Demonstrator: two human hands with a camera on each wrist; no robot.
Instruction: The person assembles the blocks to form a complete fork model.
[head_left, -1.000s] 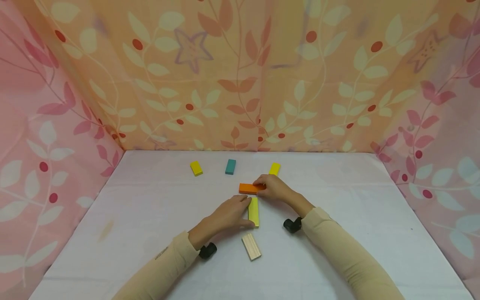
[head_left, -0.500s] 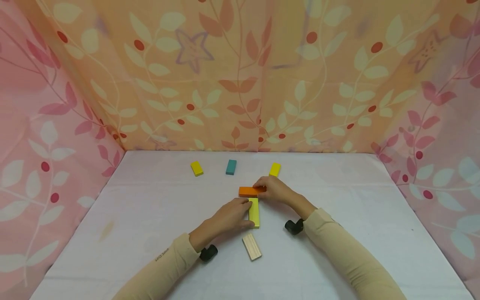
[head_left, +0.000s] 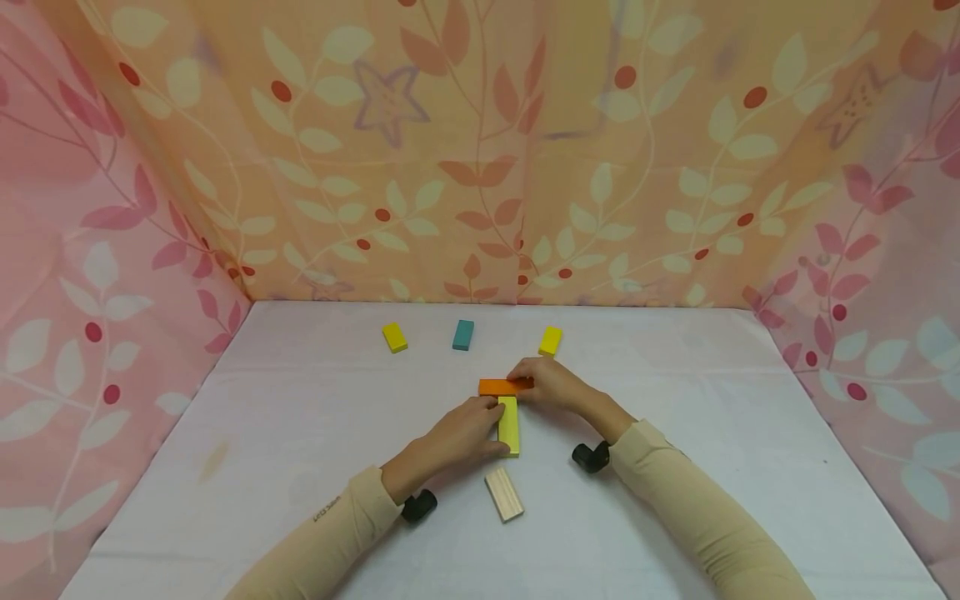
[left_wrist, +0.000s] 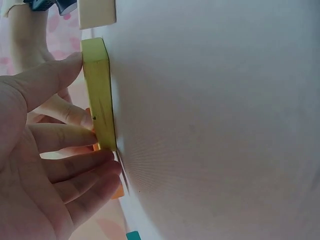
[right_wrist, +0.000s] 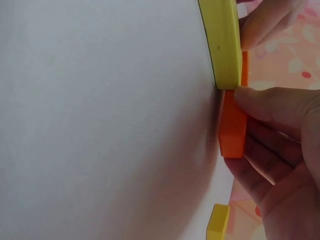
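A yellow-green wooden block (head_left: 509, 432) lies flat, lengthwise, in the middle of the table. My left hand (head_left: 459, 432) holds it from the left, with the thumb at its near end and fingers by its far end; the left wrist view shows the thumb (left_wrist: 70, 67) against the block. Across that far end lies an orange block (head_left: 492, 387), which looks in contact with it, like the bar of a T. My right hand (head_left: 553, 385) pinches the orange block's right end; in the right wrist view the thumb (right_wrist: 265, 102) sits by the corner where both blocks meet.
A plain wood block (head_left: 504, 495) lies just nearer than the yellow-green one. Farther back are a yellow block (head_left: 394, 337), a teal block (head_left: 462, 335) and another yellow block (head_left: 551, 340) beyond my right hand. Patterned curtains (head_left: 480, 150) stand behind and beside the white tabletop (head_left: 300, 400).
My right hand has drawn the orange block nearer, up to the far end of the yellow-green block, and the gap between them has closed. My left hand stays almost in place.
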